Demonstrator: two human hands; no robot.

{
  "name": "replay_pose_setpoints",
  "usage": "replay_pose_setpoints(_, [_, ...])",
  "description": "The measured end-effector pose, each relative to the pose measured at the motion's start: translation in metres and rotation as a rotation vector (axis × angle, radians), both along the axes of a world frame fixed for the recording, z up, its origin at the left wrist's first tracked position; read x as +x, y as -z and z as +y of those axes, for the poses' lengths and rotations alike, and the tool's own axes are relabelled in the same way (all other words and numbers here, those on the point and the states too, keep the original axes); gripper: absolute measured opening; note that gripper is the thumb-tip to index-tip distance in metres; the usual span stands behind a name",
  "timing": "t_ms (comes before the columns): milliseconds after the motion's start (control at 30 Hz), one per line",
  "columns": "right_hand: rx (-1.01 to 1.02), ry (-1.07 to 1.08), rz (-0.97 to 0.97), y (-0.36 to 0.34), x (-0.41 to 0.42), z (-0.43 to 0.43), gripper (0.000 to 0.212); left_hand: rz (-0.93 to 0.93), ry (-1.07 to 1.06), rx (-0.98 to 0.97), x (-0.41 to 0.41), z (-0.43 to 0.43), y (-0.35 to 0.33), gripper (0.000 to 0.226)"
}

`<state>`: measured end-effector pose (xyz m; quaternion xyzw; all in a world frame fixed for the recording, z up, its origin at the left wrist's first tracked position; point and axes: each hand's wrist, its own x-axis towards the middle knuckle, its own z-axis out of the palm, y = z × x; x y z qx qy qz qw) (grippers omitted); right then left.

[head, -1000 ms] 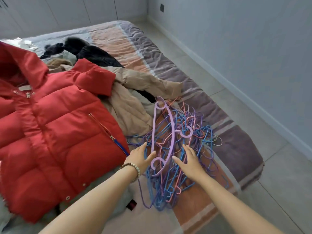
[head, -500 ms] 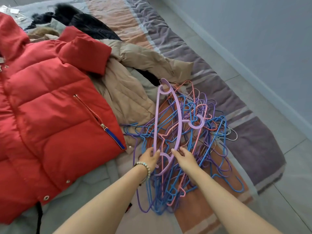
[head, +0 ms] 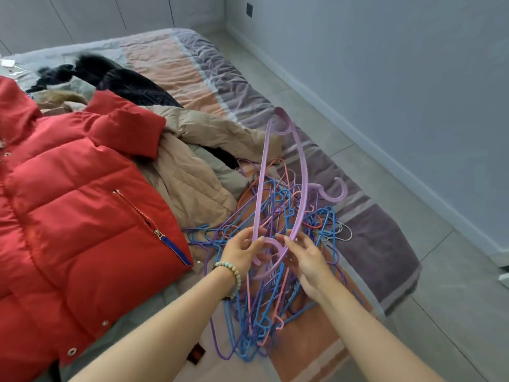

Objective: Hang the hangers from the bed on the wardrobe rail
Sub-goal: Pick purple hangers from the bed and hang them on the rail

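Observation:
A tangled pile of thin blue, purple and pink hangers [head: 278,304] lies on the striped bed cover [head: 385,244]. Above it a large lilac plastic hanger [head: 303,172] is raised at its far end, its hook pointing right. My left hand [head: 242,250], with a bead bracelet at the wrist, grips the near end of the lilac hanger's lower bar. My right hand [head: 307,257] curls its fingers around the near end of the upper arm of the same hanger. The wardrobe rail is not in view.
A red puffer jacket [head: 71,216] covers the left of the bed, with a tan coat [head: 192,166] and a black garment [head: 124,84] beyond it. Grey tiled floor [head: 454,299] and a wall run along the right. Cupboard doors [head: 91,15] stand at the back.
Both hands went from resting on the pile to gripping the lilac hanger's near end. The hanger has lifted off the pile, its far end tilted up.

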<state>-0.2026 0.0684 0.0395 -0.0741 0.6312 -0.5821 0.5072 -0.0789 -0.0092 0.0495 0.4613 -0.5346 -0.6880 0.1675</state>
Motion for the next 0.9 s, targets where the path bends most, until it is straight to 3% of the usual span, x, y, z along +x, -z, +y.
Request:
replay_pose_setpoints(200, [-0.337,0.065,-0.096,-0.126,-0.010,0.017,0.025,0.140,0.154,-0.121,-0.007,-0.010,-0.115,0.015])
replay_pose_setpoints(333, [-0.452,0.034,0.090,-0.222,-0.005,0.038,0.024,0.164,0.227,-0.273,-0.012,-0.004,-0.199,0.015])
replay_pose_setpoints(567, [-0.566,0.095,0.351,-0.376,0.019,0.093,0.023,0.162,0.409,-0.444,-0.017,0.030,-0.352,0.051])
replay_pose_setpoints(900, [-0.551,0.505,0.716,-0.542,0.054,0.243,0.022,0.520,0.784,-0.662,-0.007,0.162,-0.519,0.030])
